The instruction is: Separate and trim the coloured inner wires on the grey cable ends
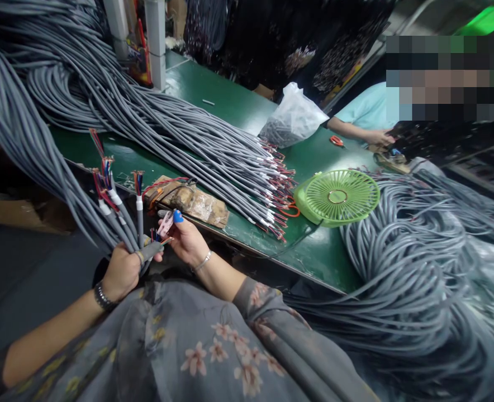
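Note:
My left hand [123, 272] is closed around several grey cables [125, 215] whose stripped ends show coloured wires and white sleeves. One cable end in that grip points right, toward my other hand. My right hand [188, 241], with something blue on a fingertip, pinches a small pinkish piece [166, 223] close to those wire ends. Just beyond my hands, a wooden block [192, 204] wrapped in tape, with thin red and black wires, sits at the bench's near edge.
On the green bench [230, 114] lie a long bundle of grey cables [180, 131], a plastic bag [295, 114], a green fan [337, 196] and orange-handled scissors [336, 140]. More coiled cables [402, 268] are at right. A person's hand [379, 137] works at the far right.

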A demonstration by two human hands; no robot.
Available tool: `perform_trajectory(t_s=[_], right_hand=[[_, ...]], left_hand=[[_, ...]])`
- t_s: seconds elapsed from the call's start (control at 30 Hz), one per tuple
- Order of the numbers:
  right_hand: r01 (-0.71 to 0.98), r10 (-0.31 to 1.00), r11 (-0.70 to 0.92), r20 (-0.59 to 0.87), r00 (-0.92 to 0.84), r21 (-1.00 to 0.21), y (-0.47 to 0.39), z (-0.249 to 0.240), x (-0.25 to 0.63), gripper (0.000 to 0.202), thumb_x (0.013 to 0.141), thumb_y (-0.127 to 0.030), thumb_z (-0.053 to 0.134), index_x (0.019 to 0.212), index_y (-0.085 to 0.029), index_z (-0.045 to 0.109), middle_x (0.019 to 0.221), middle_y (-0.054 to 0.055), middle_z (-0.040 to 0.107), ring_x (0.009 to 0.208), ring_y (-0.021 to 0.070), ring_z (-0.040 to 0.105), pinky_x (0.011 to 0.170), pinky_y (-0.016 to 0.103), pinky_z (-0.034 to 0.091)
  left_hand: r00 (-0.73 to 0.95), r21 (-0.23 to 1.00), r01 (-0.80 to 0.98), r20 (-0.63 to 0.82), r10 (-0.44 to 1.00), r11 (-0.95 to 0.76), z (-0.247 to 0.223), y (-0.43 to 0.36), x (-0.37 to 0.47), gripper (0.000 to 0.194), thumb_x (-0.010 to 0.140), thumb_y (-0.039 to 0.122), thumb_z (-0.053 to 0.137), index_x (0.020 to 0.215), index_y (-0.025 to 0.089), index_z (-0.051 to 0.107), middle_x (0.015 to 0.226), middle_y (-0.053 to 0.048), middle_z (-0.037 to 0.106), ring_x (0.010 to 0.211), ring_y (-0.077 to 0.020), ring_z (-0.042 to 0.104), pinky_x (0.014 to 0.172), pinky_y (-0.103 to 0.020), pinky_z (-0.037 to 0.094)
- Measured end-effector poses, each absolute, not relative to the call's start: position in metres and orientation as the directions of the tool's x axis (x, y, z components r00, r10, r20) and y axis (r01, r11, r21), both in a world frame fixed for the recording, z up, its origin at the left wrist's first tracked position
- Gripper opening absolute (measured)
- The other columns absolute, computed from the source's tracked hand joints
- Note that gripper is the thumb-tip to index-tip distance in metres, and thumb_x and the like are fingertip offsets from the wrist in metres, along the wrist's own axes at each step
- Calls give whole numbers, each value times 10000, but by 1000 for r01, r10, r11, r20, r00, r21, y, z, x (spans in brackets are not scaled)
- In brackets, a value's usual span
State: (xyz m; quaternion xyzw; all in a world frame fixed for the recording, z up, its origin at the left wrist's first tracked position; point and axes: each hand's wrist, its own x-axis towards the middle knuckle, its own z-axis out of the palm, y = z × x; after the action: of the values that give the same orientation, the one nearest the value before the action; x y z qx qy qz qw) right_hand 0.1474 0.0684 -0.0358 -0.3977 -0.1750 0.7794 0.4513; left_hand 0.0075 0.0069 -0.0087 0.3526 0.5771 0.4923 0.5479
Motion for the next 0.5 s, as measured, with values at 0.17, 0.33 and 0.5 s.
perform_trajectory(t_s=[0.17, 0.33, 0.5], right_hand=[[-528, 820, -572, -455, -348, -627, 69, -39, 151, 502, 1013, -682, 829, 895, -196, 782, 897, 69, 812, 813, 196, 723, 764, 311, 596], [-491, 802, -591, -405, -438, -640, 69, -38, 159, 564, 1034, -751, 751, 885, -207, 751, 871, 48, 790, 784, 171, 694, 714, 267, 588], [-497, 854, -513, -359, -376, -700, 65, -42, 160, 479, 929, -642, 927, 880, -203, 741, 736, -14, 695, 689, 128, 635, 672, 230, 580]], left_hand=[[-149, 958, -140, -270, 951, 250, -7, 6, 6, 268, 524, 438, 963, 476, 257, 771, 532, -47, 757, 601, -220, 721, 683, -336, 579], [-187, 964, -146, -248, 950, 223, -3, -1, 2, 241, 535, 413, 953, 484, 262, 771, 528, -43, 760, 579, -220, 717, 653, -331, 570], [-224, 958, -195, -251, 941, 209, -1, -2, 1, 260, 518, 413, 975, 496, 267, 761, 508, -23, 745, 560, -214, 710, 633, -326, 569]])
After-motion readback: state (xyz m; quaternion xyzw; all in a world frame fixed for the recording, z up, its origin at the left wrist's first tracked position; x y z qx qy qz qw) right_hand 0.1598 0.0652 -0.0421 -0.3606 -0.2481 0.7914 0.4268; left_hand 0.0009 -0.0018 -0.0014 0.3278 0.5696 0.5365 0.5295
